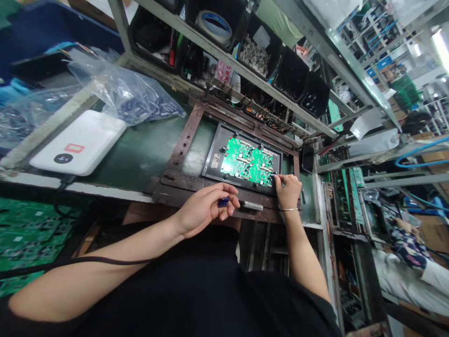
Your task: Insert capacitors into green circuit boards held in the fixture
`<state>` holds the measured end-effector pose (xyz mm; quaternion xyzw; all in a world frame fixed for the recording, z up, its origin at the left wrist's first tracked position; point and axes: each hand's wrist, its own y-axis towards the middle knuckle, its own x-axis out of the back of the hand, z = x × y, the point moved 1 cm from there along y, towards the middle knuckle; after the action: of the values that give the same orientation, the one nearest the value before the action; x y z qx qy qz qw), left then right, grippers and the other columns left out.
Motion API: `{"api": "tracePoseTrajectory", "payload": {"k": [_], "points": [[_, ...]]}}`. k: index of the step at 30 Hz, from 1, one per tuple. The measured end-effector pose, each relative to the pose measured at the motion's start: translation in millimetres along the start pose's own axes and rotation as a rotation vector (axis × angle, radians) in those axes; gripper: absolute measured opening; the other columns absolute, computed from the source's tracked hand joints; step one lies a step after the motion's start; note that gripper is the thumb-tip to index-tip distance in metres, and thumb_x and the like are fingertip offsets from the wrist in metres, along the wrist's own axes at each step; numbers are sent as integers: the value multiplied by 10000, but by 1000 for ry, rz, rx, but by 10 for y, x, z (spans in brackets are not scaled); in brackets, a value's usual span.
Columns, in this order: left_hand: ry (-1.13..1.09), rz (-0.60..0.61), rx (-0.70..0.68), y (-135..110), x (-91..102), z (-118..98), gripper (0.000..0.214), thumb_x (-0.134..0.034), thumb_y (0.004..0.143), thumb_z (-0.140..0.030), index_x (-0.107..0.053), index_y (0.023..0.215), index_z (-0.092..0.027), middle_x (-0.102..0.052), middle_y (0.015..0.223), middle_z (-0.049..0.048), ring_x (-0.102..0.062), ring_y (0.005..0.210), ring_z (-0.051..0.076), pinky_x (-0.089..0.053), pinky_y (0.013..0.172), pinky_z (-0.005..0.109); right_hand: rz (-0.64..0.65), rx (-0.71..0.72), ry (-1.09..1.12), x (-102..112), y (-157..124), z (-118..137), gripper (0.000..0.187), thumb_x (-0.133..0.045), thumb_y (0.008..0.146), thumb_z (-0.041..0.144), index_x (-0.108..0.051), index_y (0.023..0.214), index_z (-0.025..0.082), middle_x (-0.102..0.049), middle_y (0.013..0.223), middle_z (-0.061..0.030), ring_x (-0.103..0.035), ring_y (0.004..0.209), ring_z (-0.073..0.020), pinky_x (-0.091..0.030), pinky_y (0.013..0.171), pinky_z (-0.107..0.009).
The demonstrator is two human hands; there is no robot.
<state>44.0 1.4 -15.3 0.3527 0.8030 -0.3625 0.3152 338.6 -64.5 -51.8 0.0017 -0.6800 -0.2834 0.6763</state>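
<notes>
A green circuit board lies in a black carrier inside a brown metal frame on the bench. My left hand is curled near the frame's front edge, its fingers closed on small blue components. My right hand rests at the board's right front corner, fingertips pinched against the carrier's edge; what they hold, if anything, is too small to make out. A thin bracelet circles my right wrist.
A clear bag of blue parts and a white power bank lie to the left. Black bins line the shelf behind the frame. Green boards are stacked at lower left. Another person sits at right.
</notes>
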Motion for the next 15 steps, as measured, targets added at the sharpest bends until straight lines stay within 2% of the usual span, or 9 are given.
{"api": "tracePoseTrajectory", "payload": {"k": [9,15], "points": [[-7,0,1,-1,-4,-6,112,-550,816,-142,-585,915,-103,-640,780,93,-564,604,131,-397,486,210,13,164,-78,75,51,34,251,-554,921,351,-695,785,195,-622,794,-55,-494,821,-205,-274,769,-360],[2,6,14,6,-29,3,127,-534,820,-137,-582,931,-98,-637,792,98,-564,607,133,-398,490,211,45,215,-116,119,100,74,252,-569,921,356,-692,770,196,-627,791,-50,-486,816,-203,-258,771,-362]]}}
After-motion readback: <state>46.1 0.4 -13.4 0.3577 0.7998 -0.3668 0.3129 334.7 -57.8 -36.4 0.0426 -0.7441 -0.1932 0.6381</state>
